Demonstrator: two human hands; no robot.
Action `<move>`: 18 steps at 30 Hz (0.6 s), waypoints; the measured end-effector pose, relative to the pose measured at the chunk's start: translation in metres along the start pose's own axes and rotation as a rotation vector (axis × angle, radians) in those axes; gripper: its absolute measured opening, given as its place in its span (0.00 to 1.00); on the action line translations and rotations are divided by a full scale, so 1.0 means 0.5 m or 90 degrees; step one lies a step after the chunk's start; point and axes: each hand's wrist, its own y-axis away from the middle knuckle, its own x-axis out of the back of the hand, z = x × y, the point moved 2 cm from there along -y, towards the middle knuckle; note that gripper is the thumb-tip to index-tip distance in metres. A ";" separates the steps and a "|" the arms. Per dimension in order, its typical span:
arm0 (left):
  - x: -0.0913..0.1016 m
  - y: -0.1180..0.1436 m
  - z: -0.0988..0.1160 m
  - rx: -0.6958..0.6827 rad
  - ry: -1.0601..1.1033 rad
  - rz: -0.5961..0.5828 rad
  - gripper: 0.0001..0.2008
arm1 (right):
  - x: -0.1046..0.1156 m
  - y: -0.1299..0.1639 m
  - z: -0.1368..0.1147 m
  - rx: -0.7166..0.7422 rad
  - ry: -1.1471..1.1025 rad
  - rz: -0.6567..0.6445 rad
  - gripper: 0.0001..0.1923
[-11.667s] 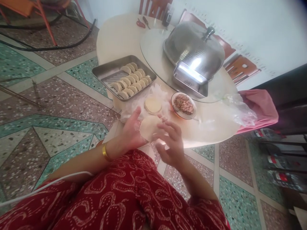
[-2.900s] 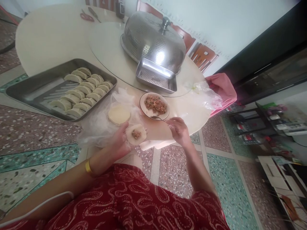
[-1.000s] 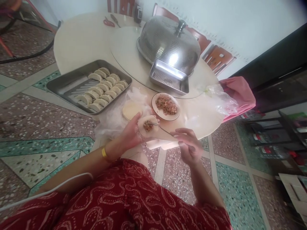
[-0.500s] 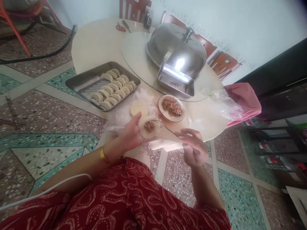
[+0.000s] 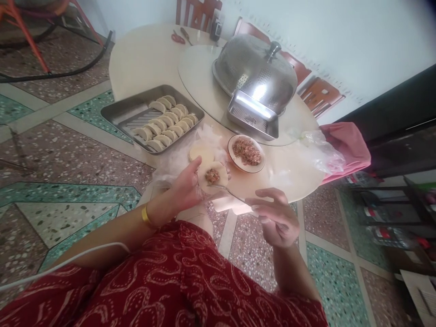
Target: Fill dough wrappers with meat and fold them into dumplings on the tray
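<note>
In my left hand (image 5: 187, 186) lies a round dumpling wrapper (image 5: 222, 171), cupped from below, with a lump of meat filling (image 5: 212, 175) near its middle. My right hand (image 5: 275, 215) grips a thin metal utensil (image 5: 233, 194) by its handle; the tip touches the wrapper beside the filling, and I cannot tell whether it is a spoon or a fork. More wrappers (image 5: 200, 152) rest on a plastic bag (image 5: 173, 165) just beyond my left thumb. A plate (image 5: 258, 169) of minced filling stands to their right. Folded dumplings (image 5: 163, 122) sit in rows in a metal tray (image 5: 119, 109).
A large perforated steel dome (image 5: 252, 63) and a smaller metal tray (image 5: 252, 122) stand on the glass turntable (image 5: 194, 68). Red scissors (image 5: 177, 38) and a knife (image 5: 185, 34) lie at the far edge. A pink cloth (image 5: 350, 150) hangs at the right beside a clear plastic bag (image 5: 320, 150).
The utensil's tip has moved down and left, from the wrapper's upper right to its lower edge near the filling. My right hand has lowered slightly.
</note>
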 end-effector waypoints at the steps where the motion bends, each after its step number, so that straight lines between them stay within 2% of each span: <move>1: 0.000 0.000 0.000 0.003 0.004 -0.004 0.29 | -0.002 0.000 0.000 -0.004 0.004 -0.008 0.20; 5: 0.003 -0.001 -0.003 0.002 0.020 -0.003 0.29 | -0.013 -0.002 0.005 -0.030 0.017 -0.004 0.19; 8: 0.000 0.000 -0.002 -0.011 0.021 0.007 0.27 | -0.017 -0.003 0.009 -0.077 -0.020 0.031 0.17; 12: -0.002 0.002 0.000 -0.025 0.013 0.006 0.27 | -0.012 0.000 0.022 -0.174 -0.085 0.139 0.12; 16: 0.008 0.001 0.000 -0.023 0.010 0.008 0.27 | -0.013 -0.003 0.045 -0.301 -0.110 0.161 0.08; 18: 0.011 0.000 -0.002 -0.017 0.013 0.001 0.27 | -0.014 -0.006 0.052 -0.318 -0.109 0.188 0.08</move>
